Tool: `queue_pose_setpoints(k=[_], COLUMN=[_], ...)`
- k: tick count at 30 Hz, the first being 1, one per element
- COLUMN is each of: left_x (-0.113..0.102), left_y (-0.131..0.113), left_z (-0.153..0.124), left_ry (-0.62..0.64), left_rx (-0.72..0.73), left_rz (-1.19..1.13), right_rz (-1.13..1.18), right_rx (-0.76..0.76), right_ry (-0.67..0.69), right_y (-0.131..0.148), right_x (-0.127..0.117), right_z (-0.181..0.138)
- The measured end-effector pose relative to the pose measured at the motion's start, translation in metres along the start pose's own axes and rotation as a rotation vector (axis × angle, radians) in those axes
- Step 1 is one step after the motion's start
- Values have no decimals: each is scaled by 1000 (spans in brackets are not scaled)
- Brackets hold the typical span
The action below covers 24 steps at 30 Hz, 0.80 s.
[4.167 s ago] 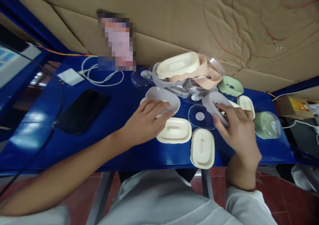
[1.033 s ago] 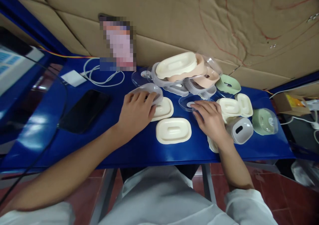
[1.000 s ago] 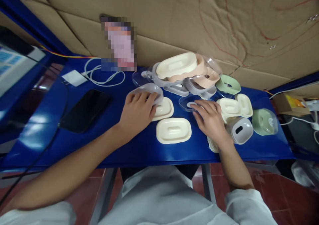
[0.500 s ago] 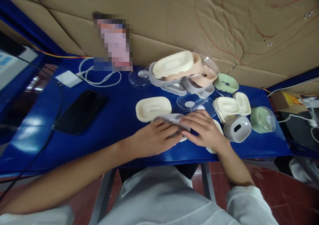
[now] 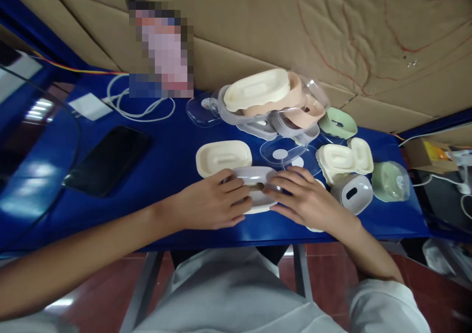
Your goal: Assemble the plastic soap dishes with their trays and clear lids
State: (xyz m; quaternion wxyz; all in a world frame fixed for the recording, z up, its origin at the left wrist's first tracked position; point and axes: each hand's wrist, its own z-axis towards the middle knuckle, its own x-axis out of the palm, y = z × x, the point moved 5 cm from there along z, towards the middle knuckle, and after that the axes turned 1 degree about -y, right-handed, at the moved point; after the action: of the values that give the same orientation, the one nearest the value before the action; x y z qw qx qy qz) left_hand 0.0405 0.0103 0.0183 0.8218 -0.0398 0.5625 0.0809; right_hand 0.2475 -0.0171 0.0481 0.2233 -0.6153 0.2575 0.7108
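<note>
Near the front edge of the table, a grey plastic box shell (image 5: pixel 254 174) lies between my two hands, with a dark slot partly visible in it. A cream rim (image 5: pixel 261 209) shows just below its near side. My left hand (image 5: pixel 216 201) grips the shell's left end with bent fingers. Around the right end, my right hand (image 5: pixel 304 195) has its fingers curled, and they hide that side. Just behind my left hand lies a cream oval tray (image 5: pixel 224 157) with a raised middle. Clear lids (image 5: pixel 282 151) with white round stickers lie behind the shell.
A heap of cream, peach and grey box parts (image 5: pixel 258 92) stands against the cardboard wall. To the right are cream trays (image 5: pixel 337 157), a slotted grey box (image 5: pixel 356 194) and a green box (image 5: pixel 389 181). A black phone (image 5: pixel 106 161), white charger (image 5: pixel 90 106) and cable lie left.
The grey shell has tilted, so its slot now shows between my hands. My left hand has shifted left and my right hand slightly right, widening the gap. The view has moved a little.
</note>
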Motion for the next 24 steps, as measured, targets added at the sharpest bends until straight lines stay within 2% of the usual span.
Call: queue_pose_setpoints(k=[7, 15, 24], left_x=[7, 5, 10], left_y=[-14, -7, -2], left_z=[-1, 0, -3], left_ry=[-105, -56, -1], left_rx=[81, 63, 26], left_rz=[36, 68, 49], right_rz=[67, -37, 10], right_rx=[-59, -34, -23], right_ry=[-75, -58, -122], right_y=[7, 5, -6], right_x=[4, 32, 31], right_z=[-6, -5, -6])
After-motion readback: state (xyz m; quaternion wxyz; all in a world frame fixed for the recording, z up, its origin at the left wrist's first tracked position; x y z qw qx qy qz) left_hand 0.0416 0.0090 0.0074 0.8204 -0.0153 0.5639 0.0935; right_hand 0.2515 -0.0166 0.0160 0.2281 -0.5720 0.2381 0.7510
